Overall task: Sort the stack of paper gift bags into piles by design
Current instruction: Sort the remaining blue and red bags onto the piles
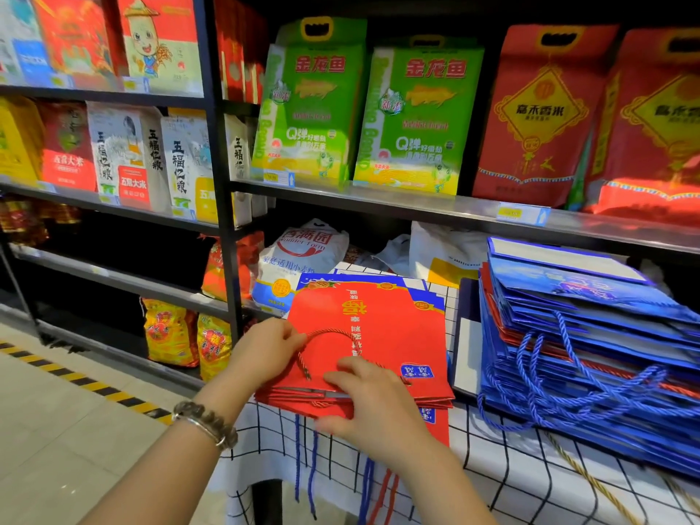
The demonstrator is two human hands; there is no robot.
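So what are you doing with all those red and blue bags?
A person is sorting paper gift bags by design on a checked cloth. The left hand pinches the red cord handle of the top red bag, and the right hand grips the front edge of the red pile. A blue pile sits to the right, below a shelf of rice bags.

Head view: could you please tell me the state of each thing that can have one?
Top red bag: folded flat, on the red pile.
Red rope handle: lying on that bag, pinched by the left hand.
Right hand: grips the red pile's near edge.
Blue bags: folded flat, stacked, handles hanging forward.
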